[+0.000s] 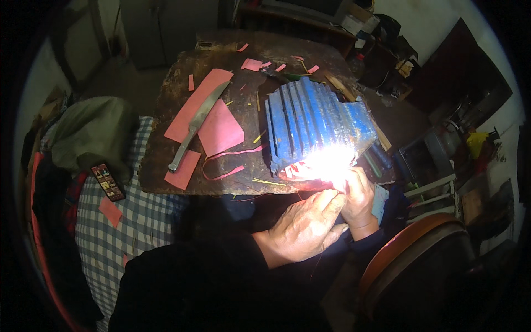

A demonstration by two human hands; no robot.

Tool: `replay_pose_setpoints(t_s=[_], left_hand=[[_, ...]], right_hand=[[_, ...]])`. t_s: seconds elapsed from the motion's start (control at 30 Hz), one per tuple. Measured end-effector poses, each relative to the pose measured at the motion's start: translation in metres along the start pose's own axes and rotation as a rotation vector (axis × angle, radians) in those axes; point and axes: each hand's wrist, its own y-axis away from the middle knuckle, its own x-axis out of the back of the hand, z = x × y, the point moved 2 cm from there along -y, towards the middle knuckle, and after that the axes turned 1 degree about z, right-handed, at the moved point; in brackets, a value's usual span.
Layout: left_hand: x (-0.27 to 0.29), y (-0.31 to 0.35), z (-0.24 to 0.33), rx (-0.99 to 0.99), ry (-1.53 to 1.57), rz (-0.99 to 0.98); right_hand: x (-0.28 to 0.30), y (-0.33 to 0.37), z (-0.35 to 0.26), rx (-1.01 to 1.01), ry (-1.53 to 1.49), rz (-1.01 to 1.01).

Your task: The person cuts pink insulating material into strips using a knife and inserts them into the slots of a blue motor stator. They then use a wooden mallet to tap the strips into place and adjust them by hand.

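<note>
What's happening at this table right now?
A person has the left hand and right hand together at the near end of a ribbed blue casing on the table. Bright glare hides what the fingers may be gripping. To the left, a knife lies across cut pink sheets, with neither hand on it.

Person's L forearm (227, 260), dark-sleeved, extends from near left; L hand (301, 227) is back-up, fingers (331, 207) bent, thumb (334, 233) pointing right. R hand (358, 200) sits just beyond, to the right, w/ R wrist (365, 227) bare. Hands close tog.; grip & contact unclear, overexposed.
</note>
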Motion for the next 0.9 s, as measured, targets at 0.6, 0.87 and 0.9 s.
replay_pose_setpoints(t_s=[0.6,0.87,0.9], left_hand=[[0.0,0.021,-0.002,-0.012,0.148,0.086],[0.006,0.029,-0.007,0.002,0.19,0.1],[0.006,0.03,-0.007,0.009,0.204,0.076]], right_hand=[[-0.021,0.013,-0.026,-0.077,-0.043,0.049],[-0.019,0.006,-0.028,0.06,0.06,-0.094],[-0.018,0.006,-0.027,0.083,0.092,-0.095]])
